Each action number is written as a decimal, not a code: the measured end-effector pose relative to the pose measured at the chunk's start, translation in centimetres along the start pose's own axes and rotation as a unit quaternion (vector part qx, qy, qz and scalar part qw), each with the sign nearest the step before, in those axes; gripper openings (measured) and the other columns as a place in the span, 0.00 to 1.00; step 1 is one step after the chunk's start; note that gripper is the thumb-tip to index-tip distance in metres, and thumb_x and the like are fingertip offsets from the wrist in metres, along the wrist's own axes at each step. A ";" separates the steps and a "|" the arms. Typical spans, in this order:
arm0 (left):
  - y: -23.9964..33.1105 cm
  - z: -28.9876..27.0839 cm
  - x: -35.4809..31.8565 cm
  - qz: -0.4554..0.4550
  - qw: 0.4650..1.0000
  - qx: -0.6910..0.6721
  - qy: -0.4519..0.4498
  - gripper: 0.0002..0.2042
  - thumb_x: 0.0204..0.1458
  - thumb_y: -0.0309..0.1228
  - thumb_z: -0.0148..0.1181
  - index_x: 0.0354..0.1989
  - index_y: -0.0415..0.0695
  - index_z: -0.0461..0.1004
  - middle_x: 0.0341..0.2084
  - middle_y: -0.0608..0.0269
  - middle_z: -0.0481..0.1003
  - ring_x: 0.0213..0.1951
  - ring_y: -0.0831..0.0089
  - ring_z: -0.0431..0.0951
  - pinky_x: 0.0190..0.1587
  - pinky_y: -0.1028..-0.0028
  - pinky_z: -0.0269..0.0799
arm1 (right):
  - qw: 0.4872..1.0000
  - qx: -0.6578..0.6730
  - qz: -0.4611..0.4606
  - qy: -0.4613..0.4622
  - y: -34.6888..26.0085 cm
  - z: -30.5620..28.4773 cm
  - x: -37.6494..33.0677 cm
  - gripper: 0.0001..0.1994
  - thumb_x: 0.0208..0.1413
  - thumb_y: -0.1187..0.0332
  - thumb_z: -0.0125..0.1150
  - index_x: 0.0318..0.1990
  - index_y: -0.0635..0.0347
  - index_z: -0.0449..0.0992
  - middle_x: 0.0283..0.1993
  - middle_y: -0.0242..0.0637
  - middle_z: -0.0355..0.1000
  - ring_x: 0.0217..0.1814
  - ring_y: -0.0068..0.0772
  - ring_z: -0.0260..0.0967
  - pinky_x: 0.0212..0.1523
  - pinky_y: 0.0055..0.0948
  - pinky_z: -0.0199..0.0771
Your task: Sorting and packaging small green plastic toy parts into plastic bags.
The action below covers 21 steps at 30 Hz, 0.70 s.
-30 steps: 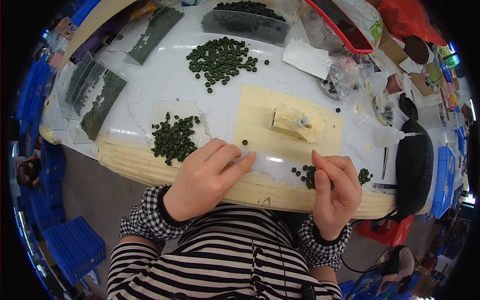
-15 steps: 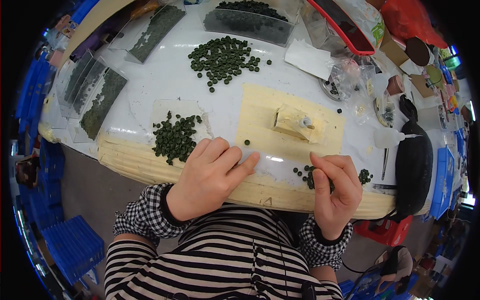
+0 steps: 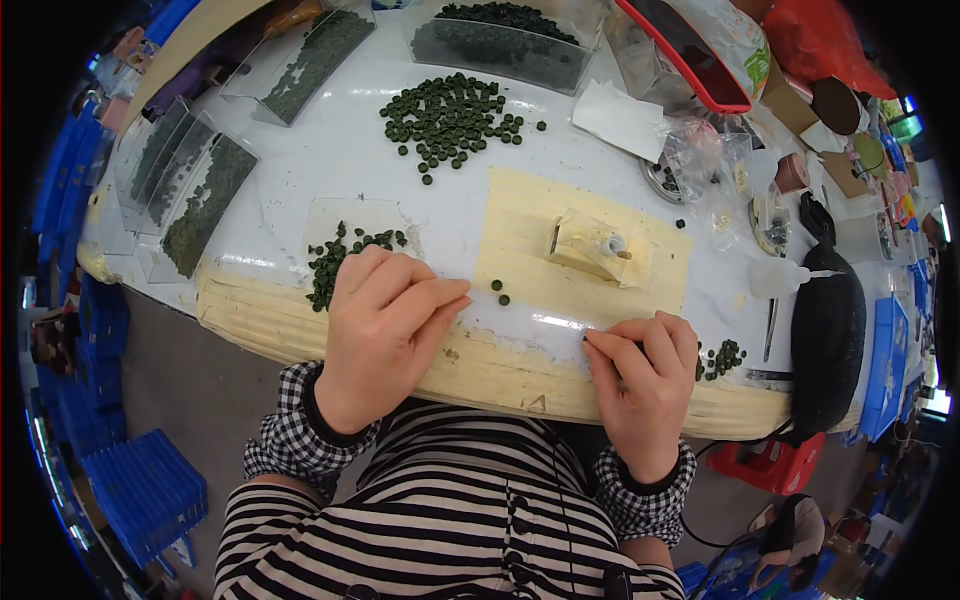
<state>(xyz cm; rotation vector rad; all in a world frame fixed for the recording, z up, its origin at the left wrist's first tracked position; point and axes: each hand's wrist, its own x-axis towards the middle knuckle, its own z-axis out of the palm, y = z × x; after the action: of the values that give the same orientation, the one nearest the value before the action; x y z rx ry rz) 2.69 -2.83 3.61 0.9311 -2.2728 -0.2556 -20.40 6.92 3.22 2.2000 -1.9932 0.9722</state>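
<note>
My left hand [image 3: 375, 335] is closed in a pinch just right of a pile of small dark green round pieces [image 3: 325, 272], partly covering it. Whatever its fingertips hold, if anything, I cannot make out. Two loose green pieces [image 3: 499, 292] lie close together to the right of those fingertips, by the edge of a pale yellow sheet [image 3: 505, 225]. Near the table's front edge, my right hand [image 3: 645, 385] pinches a small dark piece [image 3: 586, 338] between thumb and finger. Beside its knuckles lies another small group of green pieces [image 3: 722, 358], partly hidden by the hand.
A taped block with a small peg [image 3: 595, 245] stands on the yellow sheet. Farther back are a larger green heap [image 3: 445, 120] and clear bins [image 3: 495, 50] of pieces. To the right lie a black padded object [image 3: 828, 330], a white squeeze bottle [image 3: 778, 278] and a red-cased phone [image 3: 690, 55].
My left hand has drawn left and its fingers have closed together. A second green piece now lies beside the single one. My right hand has shifted left, away from the small group.
</note>
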 end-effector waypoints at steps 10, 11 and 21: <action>-0.6 -2.1 -0.9 -0.049 0.994 0.057 -0.075 0.08 0.44 0.25 0.68 0.33 0.42 0.79 0.27 0.67 0.71 0.34 0.66 0.68 0.41 0.68 0.62 | 0.997 0.071 0.009 -0.001 -0.1 0.6 0.4 0.09 0.41 0.79 0.69 0.30 0.59 0.75 0.32 0.35 0.74 0.40 0.43 0.68 0.45 0.37 0.70; -0.6 -2.1 -0.9 -0.048 0.994 0.060 -0.080 0.07 0.44 0.25 0.68 0.33 0.42 0.79 0.27 0.67 0.71 0.34 0.66 0.68 0.41 0.68 0.62 | 0.997 0.082 0.009 0.009 -0.1 0.7 0.4 0.09 0.41 0.79 0.69 0.31 0.60 0.75 0.31 0.36 0.74 0.38 0.43 0.69 0.44 0.37 0.70; -0.8 -2.5 -1.1 0.000 0.995 0.048 -0.088 0.10 0.42 0.20 0.64 0.35 0.42 0.79 0.30 0.66 0.74 0.34 0.67 0.71 0.40 0.69 0.63 | 0.993 0.111 -0.001 0.047 -0.6 1.0 0.7 0.12 0.42 0.85 0.67 0.37 0.66 0.80 0.30 0.40 0.75 0.33 0.40 0.73 0.36 0.30 0.73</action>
<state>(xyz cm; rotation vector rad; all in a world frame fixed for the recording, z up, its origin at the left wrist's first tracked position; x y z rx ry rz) 5.34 -2.47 4.63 0.9908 -2.4660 -0.2385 -19.44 5.96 2.96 2.2106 -1.9264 1.3290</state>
